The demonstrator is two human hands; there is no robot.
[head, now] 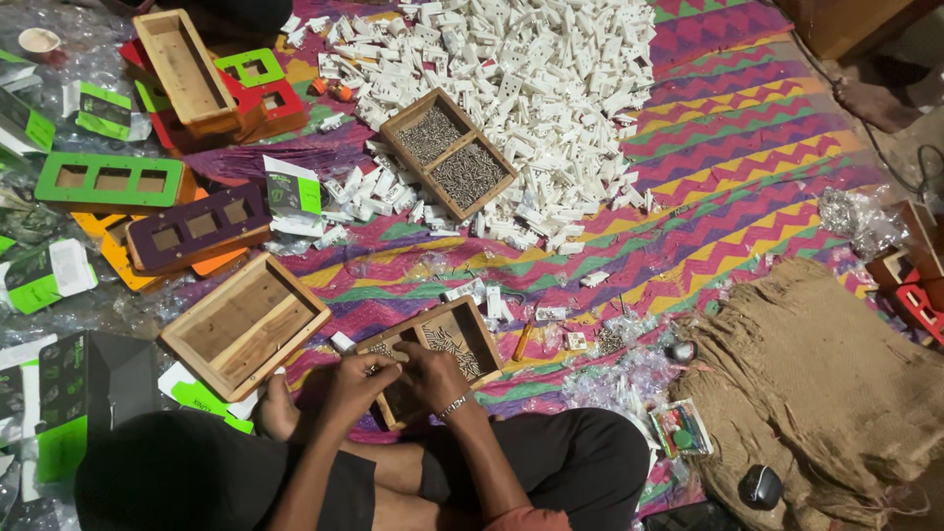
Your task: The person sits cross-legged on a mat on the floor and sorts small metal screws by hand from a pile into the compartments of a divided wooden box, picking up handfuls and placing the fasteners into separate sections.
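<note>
Both hands (398, 379) meet over screw tray (472, 329), white parts (531, 79) beyond.

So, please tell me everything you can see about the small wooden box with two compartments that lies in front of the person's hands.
The small wooden box is a shallow open tray of plain light-brown wood, with a thin wall dividing it into two compartments. It lies flat, turned at an angle, on the striped mat by the seated person's legs. The far compartment holds small dark metal pieces, maybe screws. The left hand and the right hand meet over its near end, which they partly hide.
</note>
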